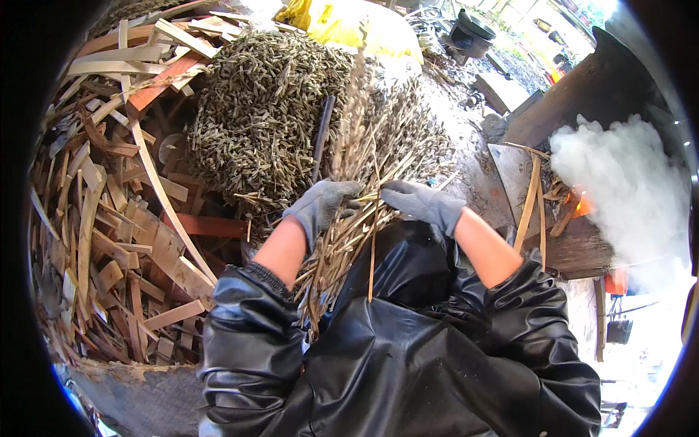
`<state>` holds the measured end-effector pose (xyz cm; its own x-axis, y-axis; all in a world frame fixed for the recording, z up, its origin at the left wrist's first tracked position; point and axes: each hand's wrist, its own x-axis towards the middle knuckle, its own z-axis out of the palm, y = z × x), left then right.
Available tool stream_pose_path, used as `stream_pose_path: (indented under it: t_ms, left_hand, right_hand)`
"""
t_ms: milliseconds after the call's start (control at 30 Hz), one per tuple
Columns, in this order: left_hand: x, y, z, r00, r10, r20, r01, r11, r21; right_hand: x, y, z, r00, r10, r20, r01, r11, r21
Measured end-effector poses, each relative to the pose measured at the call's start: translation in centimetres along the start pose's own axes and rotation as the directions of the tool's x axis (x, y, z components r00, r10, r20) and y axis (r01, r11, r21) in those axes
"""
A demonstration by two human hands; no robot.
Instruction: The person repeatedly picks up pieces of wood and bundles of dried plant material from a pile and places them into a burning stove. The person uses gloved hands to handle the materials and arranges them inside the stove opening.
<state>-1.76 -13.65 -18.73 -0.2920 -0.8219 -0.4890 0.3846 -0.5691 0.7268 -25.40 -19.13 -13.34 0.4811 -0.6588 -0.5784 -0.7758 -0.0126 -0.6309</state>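
My left hand (326,205), in a grey knit glove, is curled around a bunch of dried plant stalks (352,109). The upper part of that bunch is blurred. My right hand (423,201), gloved alike, is beside the lower stalks (322,273), its fingers stretched toward them and its palm hidden. One thin stalk (373,240) stands up between my hands. More dried stalks (409,125) lie fanned out just beyond. Stalks also run down along my black apron (407,257), against its left side.
A big heap of short dried pieces (267,109) rises ahead, a dark rod (323,136) against it. Scrap wood (131,240) is piled at left. At right, a fire (583,206) burns under thick smoke (617,164), beside a curved dark metal sheet (595,93). Yellow sacking (349,24) lies behind.
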Motion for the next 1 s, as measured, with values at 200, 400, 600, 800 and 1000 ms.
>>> stream_pose_path:
  t_ms: [200, 400, 600, 800, 1000]
  left_hand:
    - [5.1, -3.8, -3.0, 0.980, 0.046, 0.194, -0.021, 0.992, -0.126]
    - [2.1, 2.7, -0.5, 0.827, 0.467, 0.312, -0.561, 0.676, 0.477]
    - [-3.5, 10.0, 4.0, 0.965, 0.225, 0.135, -0.244, 0.959, 0.142]
    - [-5.6, 5.8, 8.5, 0.902, -0.054, 0.428, -0.184, 0.848, 0.496]
    - [-5.0, 3.3, 9.1, 0.886, -0.031, 0.463, -0.299, 0.725, 0.621]
  right_hand:
    - [1.2, -2.8, 3.9, 0.955, -0.229, -0.190, 0.264, 0.946, 0.188]
    - [-0.2, -1.6, 0.8, 0.713, -0.462, -0.528, 0.477, 0.871, -0.118]
    - [-4.7, -4.1, -4.7, 0.240, -0.874, -0.423, 0.027, 0.442, -0.897]
    - [-6.0, -3.9, -8.9, 0.076, -0.971, -0.229, -0.188, 0.211, -0.959]
    - [-7.8, -3.0, -8.7, 0.348, -0.937, -0.004, -0.134, -0.045, -0.990]
